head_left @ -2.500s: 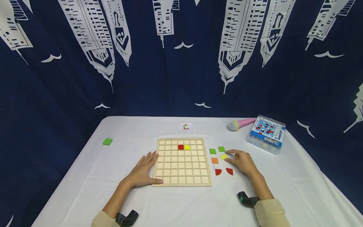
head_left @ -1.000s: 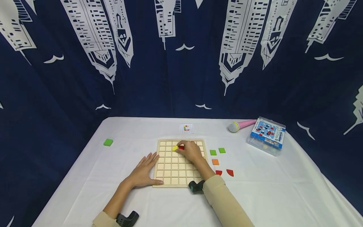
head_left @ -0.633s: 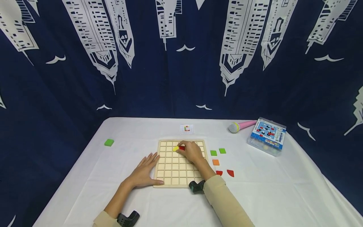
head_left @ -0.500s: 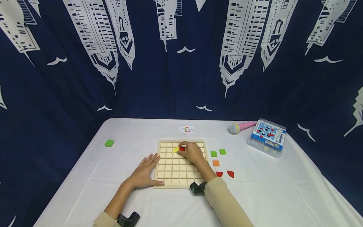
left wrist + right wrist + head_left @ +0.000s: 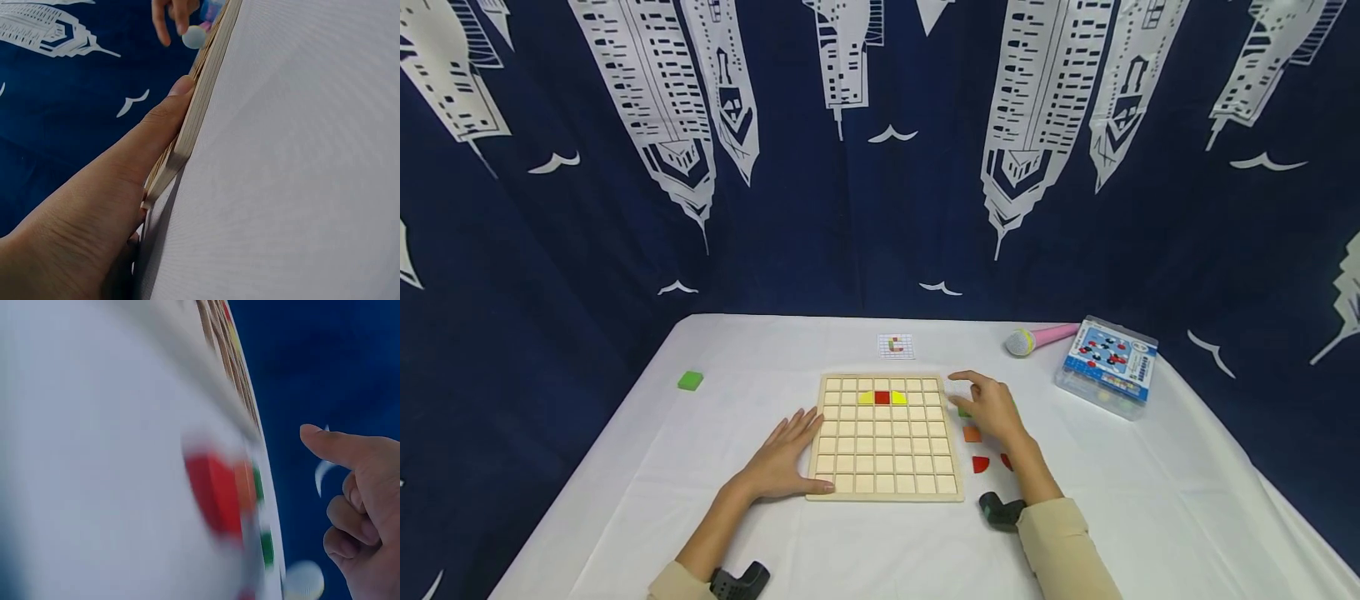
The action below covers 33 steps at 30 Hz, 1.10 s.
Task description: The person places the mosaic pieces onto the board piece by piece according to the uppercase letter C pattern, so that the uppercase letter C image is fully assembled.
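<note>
On the white table lies a square wooden grid board [image 5: 883, 458]. A red square tile [image 5: 882, 397] sits in its second row, between a left yellow tile [image 5: 866, 397] and a right yellow tile [image 5: 899, 397]. My left hand [image 5: 782, 458] rests on the board's left edge, fingers spread, with the thumb on the lower left corner. Just off the board's right side hovers my right hand [image 5: 992, 408], thumb and index finger apart with nothing between them. Beneath it a green tile [image 5: 964, 412] is partly hidden. An orange tile [image 5: 972, 434] and a red quarter-round tile [image 5: 981, 464] lie near it.
A second red tile [image 5: 1006, 461] is half covered by the right wrist. Behind the board lies a small pattern card [image 5: 896, 347]. A pink toy microphone [image 5: 1037, 337] and a clear plastic box [image 5: 1108, 367] are at the back right; a green piece [image 5: 690, 381] is far left.
My right hand has set a yellow tile left of the red square, let go, and moved right off the board. The left hand has stayed on the board's edge.
</note>
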Each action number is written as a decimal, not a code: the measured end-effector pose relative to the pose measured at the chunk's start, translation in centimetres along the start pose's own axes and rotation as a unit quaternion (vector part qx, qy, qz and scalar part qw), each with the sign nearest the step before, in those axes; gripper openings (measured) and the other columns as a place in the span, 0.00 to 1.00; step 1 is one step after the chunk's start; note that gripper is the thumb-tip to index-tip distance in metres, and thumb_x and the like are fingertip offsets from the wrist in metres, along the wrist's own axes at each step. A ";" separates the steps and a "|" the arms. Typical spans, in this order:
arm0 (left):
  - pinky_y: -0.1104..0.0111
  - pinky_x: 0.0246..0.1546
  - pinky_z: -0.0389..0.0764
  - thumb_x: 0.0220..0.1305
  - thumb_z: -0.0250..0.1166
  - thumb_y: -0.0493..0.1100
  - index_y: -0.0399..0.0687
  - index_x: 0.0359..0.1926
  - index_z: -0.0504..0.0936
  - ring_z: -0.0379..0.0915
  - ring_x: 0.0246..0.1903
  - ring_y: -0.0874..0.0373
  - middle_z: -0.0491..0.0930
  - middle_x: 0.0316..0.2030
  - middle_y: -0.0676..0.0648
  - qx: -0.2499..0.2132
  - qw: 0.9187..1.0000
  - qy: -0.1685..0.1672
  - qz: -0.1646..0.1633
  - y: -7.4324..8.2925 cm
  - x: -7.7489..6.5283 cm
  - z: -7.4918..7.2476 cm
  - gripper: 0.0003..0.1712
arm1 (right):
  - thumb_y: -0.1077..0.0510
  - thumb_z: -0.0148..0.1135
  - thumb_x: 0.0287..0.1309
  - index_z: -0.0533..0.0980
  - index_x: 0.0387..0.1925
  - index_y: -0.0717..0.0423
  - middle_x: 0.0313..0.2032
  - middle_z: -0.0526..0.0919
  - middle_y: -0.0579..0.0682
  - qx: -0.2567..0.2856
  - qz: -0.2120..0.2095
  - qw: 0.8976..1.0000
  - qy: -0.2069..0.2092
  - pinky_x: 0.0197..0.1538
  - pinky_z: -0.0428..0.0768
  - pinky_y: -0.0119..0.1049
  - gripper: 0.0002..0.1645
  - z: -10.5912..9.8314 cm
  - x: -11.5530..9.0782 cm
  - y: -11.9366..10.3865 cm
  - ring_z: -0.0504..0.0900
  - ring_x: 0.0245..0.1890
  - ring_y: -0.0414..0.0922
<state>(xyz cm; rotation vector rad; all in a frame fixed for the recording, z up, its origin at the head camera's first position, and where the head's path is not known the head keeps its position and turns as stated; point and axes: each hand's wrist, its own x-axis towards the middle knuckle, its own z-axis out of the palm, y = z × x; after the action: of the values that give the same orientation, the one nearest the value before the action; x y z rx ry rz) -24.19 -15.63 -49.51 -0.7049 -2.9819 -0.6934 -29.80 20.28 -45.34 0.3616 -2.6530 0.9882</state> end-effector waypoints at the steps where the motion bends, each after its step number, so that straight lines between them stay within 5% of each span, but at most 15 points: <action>1: 0.57 0.68 0.38 0.33 0.61 0.80 0.46 0.71 0.50 0.34 0.70 0.52 0.45 0.71 0.47 -0.001 1.000 0.001 0.000 0.0 -0.1 0.0 0.70 | 0.58 0.70 0.48 0.79 0.47 0.53 0.11 0.59 0.43 -0.005 0.005 1.000 0.004 0.15 0.55 0.30 0.21 -0.6 -0.2 0.7 0.54 0.12 0.39; 10: 0.55 0.67 0.40 0.33 0.63 0.79 0.43 0.70 0.52 0.36 0.70 0.49 0.47 0.71 0.45 0.003 1.000 0.011 0.002 0.0 -0.3 -0.1 0.69 | 0.57 0.68 0.50 0.76 0.52 0.56 0.12 0.61 0.45 -0.026 0.070 0.997 -0.036 0.17 0.57 0.32 0.25 -2.5 -2.0 5.2 0.57 0.14 0.40; 21: 0.57 0.68 0.38 0.33 0.62 0.80 0.45 0.71 0.51 0.34 0.70 0.51 0.45 0.71 0.47 0.006 1.000 0.003 -0.003 0.1 -0.1 -0.2 0.70 | 0.56 0.66 0.53 0.79 0.46 0.58 0.14 0.62 0.46 -0.039 0.093 0.995 -0.026 0.19 0.58 0.33 0.18 -2.6 -2.1 6.1 0.59 0.16 0.42; 26: 0.57 0.68 0.38 0.33 0.62 0.80 0.45 0.71 0.51 0.34 0.70 0.52 0.45 0.71 0.46 -0.001 1.000 -0.002 -0.003 0.2 -0.1 -0.3 0.70 | 0.54 0.68 0.51 0.79 0.43 0.57 0.13 0.60 0.44 -0.026 0.070 0.997 0.001 0.17 0.56 0.32 0.18 -2.3 -2.0 4.9 0.57 0.15 0.40; 33: 0.57 0.68 0.38 0.33 0.61 0.80 0.46 0.71 0.51 0.34 0.70 0.52 0.44 0.71 0.47 0.007 1.000 -0.006 -0.005 0.3 -0.1 -0.2 0.70 | 0.51 0.70 0.48 0.79 0.42 0.55 0.10 0.59 0.43 0.001 0.012 1.000 0.014 0.14 0.55 0.29 0.19 -0.3 -1.2 -0.4 0.54 0.12 0.38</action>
<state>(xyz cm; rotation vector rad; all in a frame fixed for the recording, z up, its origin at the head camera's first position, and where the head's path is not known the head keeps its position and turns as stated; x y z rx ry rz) -23.99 -15.55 -49.24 -0.6972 -2.9988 -0.6714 -28.56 20.35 -45.30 0.3148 -2.6376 0.9947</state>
